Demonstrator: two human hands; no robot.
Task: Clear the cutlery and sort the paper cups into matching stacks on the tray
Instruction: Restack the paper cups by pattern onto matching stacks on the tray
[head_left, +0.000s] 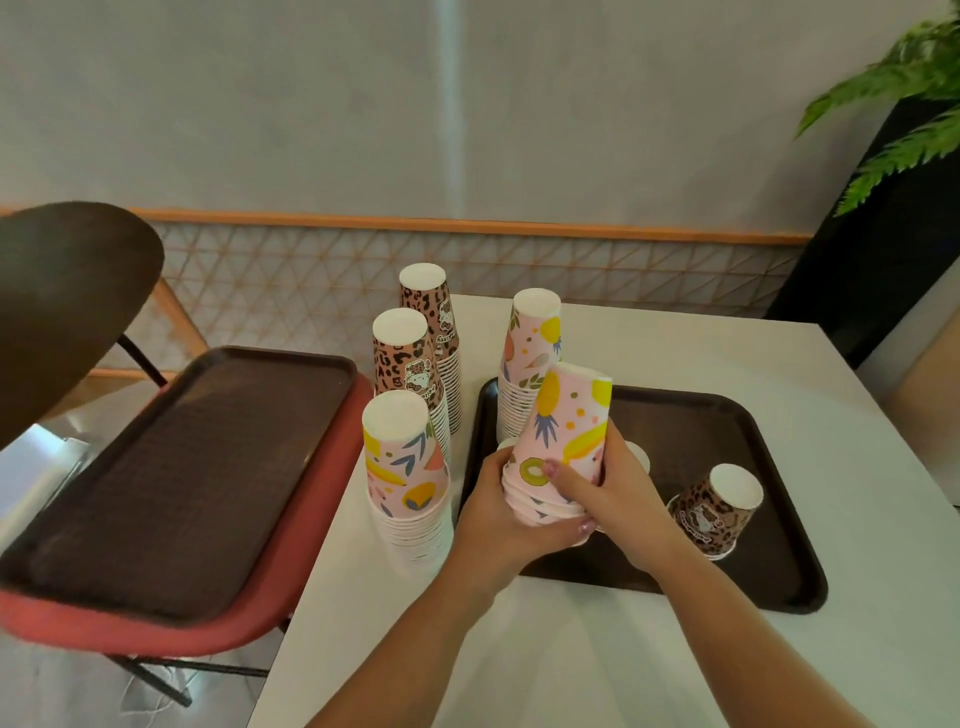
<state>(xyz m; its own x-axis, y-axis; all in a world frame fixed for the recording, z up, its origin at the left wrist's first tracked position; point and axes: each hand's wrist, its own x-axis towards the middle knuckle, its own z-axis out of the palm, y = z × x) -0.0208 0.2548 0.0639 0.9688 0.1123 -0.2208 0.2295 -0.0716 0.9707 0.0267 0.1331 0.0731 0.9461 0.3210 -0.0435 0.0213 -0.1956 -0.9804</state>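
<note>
Both hands hold a short tilted stack of pink fruit-print cups (563, 431) above the left part of the brown tray (727, 415). My left hand (493, 514) grips its lower rims from the left. My right hand (602, 478) wraps it from the right. A tall fruit-print stack (530, 353) stands on the tray's back left corner. Another fruit-print stack (405, 467) and two leopard-print stacks (405, 358) (431, 306) stand on the white table left of the tray. A small leopard-print stack (719, 506) sits upside down on the tray's right side. No cutlery shows.
A second brown tray (197, 467) lies on a red chair seat (291, 587) to the left of the white table (571, 665). A dark chair back (62, 301) stands at far left. A black planter with a fern (904, 130) is at the back right.
</note>
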